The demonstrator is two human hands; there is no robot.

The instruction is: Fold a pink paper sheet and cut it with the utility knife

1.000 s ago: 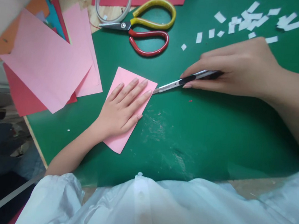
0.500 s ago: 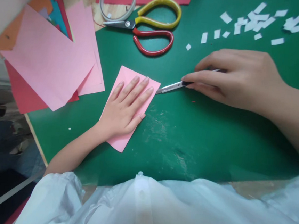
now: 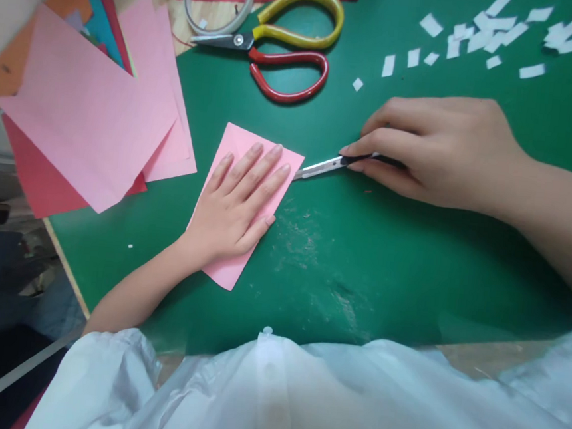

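Observation:
My left hand [image 3: 233, 210] lies flat with fingers spread on a folded piece of pink paper [image 3: 223, 272], pressing it to the green mat [image 3: 401, 271]. In my right hand [image 3: 437, 147] a slim utility knife [image 3: 323, 167] is pinched between thumb and fingers. Its metal blade end meets the paper's right edge, and the tip is hidden at or under that edge. Part of the dark handle is covered by my fingers.
Scissors [image 3: 275, 43] with one yellow and one red handle lie beyond the paper, touching a tape roll [image 3: 248, 11]. Larger pink sheets [image 3: 90, 104] overlap coloured paper at the left. Several white paper bits [image 3: 482, 35] are scattered at the far right.
The whole view has shifted slightly. My right hand and the knife have moved a little to the left, and more of the dark handle shows. My left hand stays flat on the paper.

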